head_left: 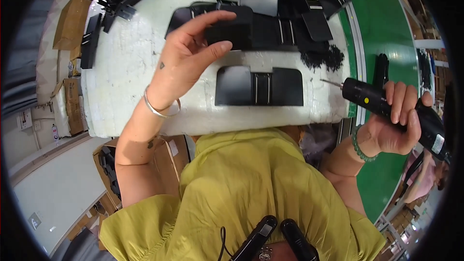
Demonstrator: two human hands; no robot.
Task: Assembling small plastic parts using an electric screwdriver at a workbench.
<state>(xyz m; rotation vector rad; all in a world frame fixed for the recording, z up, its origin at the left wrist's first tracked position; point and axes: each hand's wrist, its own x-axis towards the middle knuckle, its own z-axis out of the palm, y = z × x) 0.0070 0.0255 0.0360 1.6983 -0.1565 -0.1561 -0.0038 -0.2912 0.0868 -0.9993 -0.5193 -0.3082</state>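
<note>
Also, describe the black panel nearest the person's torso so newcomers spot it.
Find the white worktop, then its edge nearest the yellow shirt. Close by lies a wide black panel with two pale central bars, alone, unlike the overlapping black parts beyond.

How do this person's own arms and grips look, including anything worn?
The left grip and right grip are ungloved. Loose yellow-green sleeves end above the elbows. A silver bangle circles the left wrist; a green beaded bracelet circles the right. Small dark marks show near the left wrist and elbow.

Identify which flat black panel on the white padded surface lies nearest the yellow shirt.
The wide, round-cornered black panel lying alone; the others are farther off.
</note>
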